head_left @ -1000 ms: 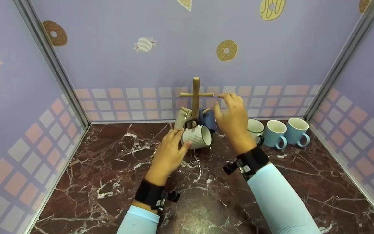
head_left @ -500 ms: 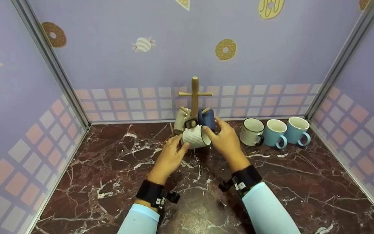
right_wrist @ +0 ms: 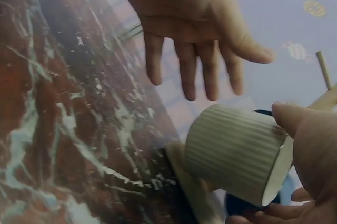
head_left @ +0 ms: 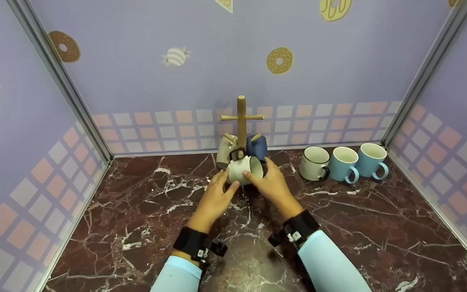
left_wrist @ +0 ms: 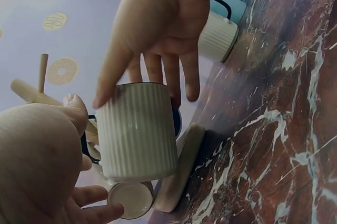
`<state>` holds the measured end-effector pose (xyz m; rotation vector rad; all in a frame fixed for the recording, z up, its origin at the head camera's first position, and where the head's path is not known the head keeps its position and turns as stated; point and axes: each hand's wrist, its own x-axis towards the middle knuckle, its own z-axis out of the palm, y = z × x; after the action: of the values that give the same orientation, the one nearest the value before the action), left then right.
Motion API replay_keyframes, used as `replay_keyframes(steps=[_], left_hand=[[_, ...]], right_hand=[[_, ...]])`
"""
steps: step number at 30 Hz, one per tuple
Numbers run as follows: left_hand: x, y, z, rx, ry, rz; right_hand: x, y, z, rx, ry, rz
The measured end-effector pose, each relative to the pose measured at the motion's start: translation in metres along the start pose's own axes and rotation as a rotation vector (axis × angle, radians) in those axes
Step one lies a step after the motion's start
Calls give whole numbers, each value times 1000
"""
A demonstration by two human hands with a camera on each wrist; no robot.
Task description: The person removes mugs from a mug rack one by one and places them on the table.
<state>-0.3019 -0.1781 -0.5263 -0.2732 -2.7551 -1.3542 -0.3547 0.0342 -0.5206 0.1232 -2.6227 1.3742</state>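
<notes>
A ribbed off-white mug (head_left: pixel 237 167) with a black rim and black handle lies sideways at the front of the wooden mug tree (head_left: pixel 241 126), mouth to the right. My right hand (head_left: pixel 275 185) grips it at the rim, thumb on the near side. My left hand (head_left: pixel 214 198) is beside the mug's base. In the right wrist view the left hand (right_wrist: pixel 184 29) has its fingers spread straight, apart from the mug (right_wrist: pixel 231 150). Behind, a beige mug (head_left: pixel 224 153) hangs on the left of the tree and a blue mug (head_left: pixel 260 147) on the right.
Right of the tree stand another ribbed off-white mug (head_left: pixel 313 164) and two light-blue mugs, one (head_left: pixel 343 164) beside the other (head_left: pixel 370 159). Two upper pegs (head_left: pixel 254 117) stick out sideways from the trunk. Patterned walls enclose the dark marbled table (head_left: pixel 136 227) at the back and sides.
My right hand has come down from the upper right peg to the ribbed mug's rim and taken hold of it. My left hand has eased off the mug, which stays in about the same place.
</notes>
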Motion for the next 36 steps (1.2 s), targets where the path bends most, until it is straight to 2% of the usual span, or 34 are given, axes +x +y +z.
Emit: replay_keyframes(steps=[7,17,24,31,36], left_hand=[[1,0,6,-54,-17,5],[5,-2,12,-125,6,4],[4,-1,13,-127,6,8],[1,-1,12,-138,-3,-23],[2,6,10,-146,5,-26]], right_hand=[[1,0,3,3,16,-8],[2,3,6,35,34,18],[-1,0,4,64,53,20],[0,3,5,83,44,22],[1,0,0,101,53,30]])
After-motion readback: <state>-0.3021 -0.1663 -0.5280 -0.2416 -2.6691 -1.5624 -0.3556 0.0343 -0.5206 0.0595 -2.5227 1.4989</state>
